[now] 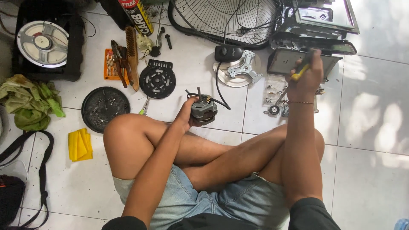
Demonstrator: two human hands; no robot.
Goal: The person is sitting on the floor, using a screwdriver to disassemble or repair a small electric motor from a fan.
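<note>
Left hand (186,114): I clasp the fan motor (203,110) above my knee, shaft up, steadying it.
Right hand (307,74): closed around a yellow-handled screwdriver (300,71), right of the motor, above the loose screws (272,91).

bright daylight, dappled sun patches on floor (375,127) at right; soft shadows, sharp focus, slight edge distortion.

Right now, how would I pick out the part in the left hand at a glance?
Start at the big wire fan guard at the top of the tiled floor and come straight down towards the crossed legs. There the left hand holds a small grey fan motor. Unlike the flat black discs to its left, it is chunky, with an upright shaft and trailing black wires.
</note>
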